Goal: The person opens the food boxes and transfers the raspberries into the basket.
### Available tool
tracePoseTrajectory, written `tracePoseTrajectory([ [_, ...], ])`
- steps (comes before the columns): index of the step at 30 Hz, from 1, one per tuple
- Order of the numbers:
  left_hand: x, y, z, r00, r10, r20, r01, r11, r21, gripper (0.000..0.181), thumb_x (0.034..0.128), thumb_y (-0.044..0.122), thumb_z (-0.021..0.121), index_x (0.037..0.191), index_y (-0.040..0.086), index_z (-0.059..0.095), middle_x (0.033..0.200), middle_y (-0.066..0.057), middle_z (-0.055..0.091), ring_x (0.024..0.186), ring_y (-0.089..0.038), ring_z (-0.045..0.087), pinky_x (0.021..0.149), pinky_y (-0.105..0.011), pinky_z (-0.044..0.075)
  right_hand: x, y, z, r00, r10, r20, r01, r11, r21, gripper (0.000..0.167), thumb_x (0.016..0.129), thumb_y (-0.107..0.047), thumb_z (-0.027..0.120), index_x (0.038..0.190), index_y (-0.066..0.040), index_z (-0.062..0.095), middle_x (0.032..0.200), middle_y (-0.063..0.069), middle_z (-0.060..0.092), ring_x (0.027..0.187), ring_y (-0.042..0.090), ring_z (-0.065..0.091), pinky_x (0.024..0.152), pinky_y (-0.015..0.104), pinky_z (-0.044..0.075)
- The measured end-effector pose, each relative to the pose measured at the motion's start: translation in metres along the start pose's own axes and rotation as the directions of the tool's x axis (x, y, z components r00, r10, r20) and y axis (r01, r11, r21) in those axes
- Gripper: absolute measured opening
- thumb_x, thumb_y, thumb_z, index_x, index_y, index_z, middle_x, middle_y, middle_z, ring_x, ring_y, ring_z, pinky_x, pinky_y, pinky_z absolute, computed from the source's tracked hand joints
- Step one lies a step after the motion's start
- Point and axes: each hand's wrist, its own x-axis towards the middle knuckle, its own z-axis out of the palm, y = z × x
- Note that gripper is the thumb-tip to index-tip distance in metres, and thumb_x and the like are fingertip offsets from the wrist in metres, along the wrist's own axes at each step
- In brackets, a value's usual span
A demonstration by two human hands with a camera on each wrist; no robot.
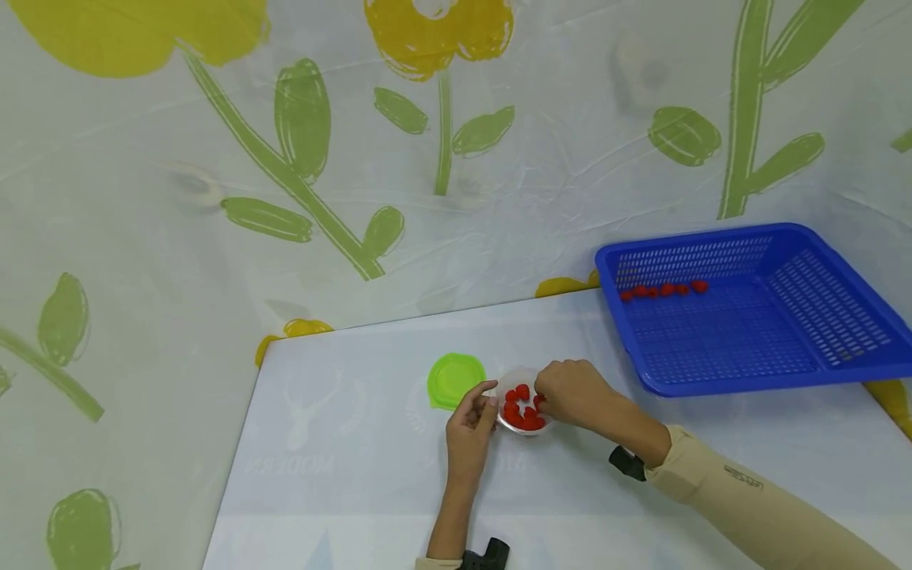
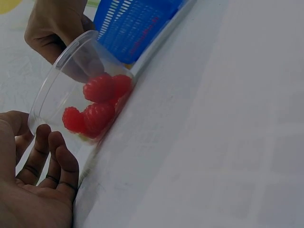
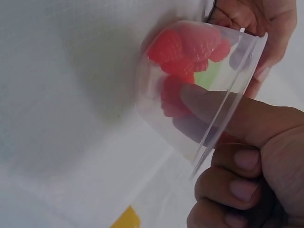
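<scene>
One clear plastic cup (image 2: 71, 90) is seen set on the white table (image 1: 321, 507), lower centre of the head frame, mouth turned up. Several red raspberries (image 1: 511, 412) are contained in it, piled at the bottom.

Right hand (image 1: 573, 392): thumb and forefinger are put down inside the cup. One raspberry (image 3: 172, 97) is pinched at the fingertips, seen through the wall mid-frame in the right wrist view. The other fingers are curled and kept outside the cup.

Left hand (image 1: 470, 431): placed at the cup's left side in the head frame. The outside near the rim is touched by the fingers, which are loosely bent; nothing is clenched there.

A bright green lid (image 1: 452, 380) is laid flat on the table, just up and left of the cup, near the left hand's fingertips.

A blue basket (image 1: 727, 388) is parked at the right of the head frame, at the table's far side. A short row of red berries (image 1: 667, 290) is lined up in it along the back wall, upper left part.

Black devices (image 1: 627, 463) are strapped at both wrists. The right forearm is covered by a beige sleeve (image 1: 762, 499). The upper frame is filled by a pale sheet (image 1: 142, 261) printed with yellow flowers and green stems.
</scene>
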Motion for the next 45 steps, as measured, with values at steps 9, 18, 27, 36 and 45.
tracePoseTrajectory([
  [9,-0.005,0.027,0.002,1.0,0.007,0.002,-0.007,0.999,0.032,0.025,0.0986,0.004,0.062,0.123,0.002,0.066,0.087,-0.02,0.06,0.07,-0.02,0.054,0.062,-0.022,0.05,-0.008,0.008,-0.01,0.998,-0.01,-0.061,0.014,0.998,0.066,0.015,0.084,-0.024,0.082,0.091,-0.011,0.08,0.082,0.001,0.073,0.069,0.015,0.062,0.059,0.026,0.054],
  [18,-0.004,0.002,-0.001,1.0,-0.028,-0.008,0.028,0.999,0.037,0.026,0.0987,0.012,0.064,0.125,0.011,0.068,0.088,-0.012,0.062,0.07,-0.012,0.053,0.062,-0.019,0.048,-0.014,0.018,-0.022,0.997,0.035,-0.069,-0.024,0.988,0.15,0.017,0.085,-0.024,0.081,0.097,-0.011,0.08,0.092,0.003,0.075,0.08,0.019,0.067,0.067,0.03,0.056],
  [27,-0.002,-0.002,-0.001,1.0,-0.017,0.002,0.017,0.999,0.031,0.025,0.0985,0.018,0.066,0.123,0.015,0.069,0.088,-0.01,0.062,0.07,-0.014,0.055,0.062,-0.019,0.05,-0.023,0.032,-0.037,0.99,0.074,-0.119,-0.051,0.981,0.187,0.014,0.087,-0.023,0.079,0.097,-0.013,0.08,0.078,-0.006,0.069,0.067,0.011,0.055,0.054,0.022,0.045],
  [36,-0.003,0.013,0.002,0.999,0.035,-0.001,-0.035,0.998,0.045,0.025,0.0983,0.006,0.063,0.123,0.003,0.067,0.085,-0.013,0.06,0.068,-0.01,0.053,0.061,-0.02,0.049,-0.034,0.044,-0.049,0.982,0.114,-0.148,-0.082,0.974,0.212,0.014,0.088,-0.024,0.078,0.099,-0.014,0.079,0.067,-0.008,0.055,0.06,0.01,0.046,0.049,0.024,0.039],
  [45,-0.005,0.029,0.003,0.999,0.037,0.01,-0.037,0.999,0.035,0.026,0.0995,0.007,0.061,0.125,0.004,0.066,0.087,-0.014,0.059,0.07,-0.013,0.054,0.061,-0.023,0.051,-0.041,0.058,-0.055,0.969,0.162,-0.187,-0.112,0.962,0.25,0.018,0.088,-0.024,0.078,0.102,-0.013,0.079,0.064,-0.006,0.051,0.059,0.012,0.044,0.048,0.026,0.035],
])
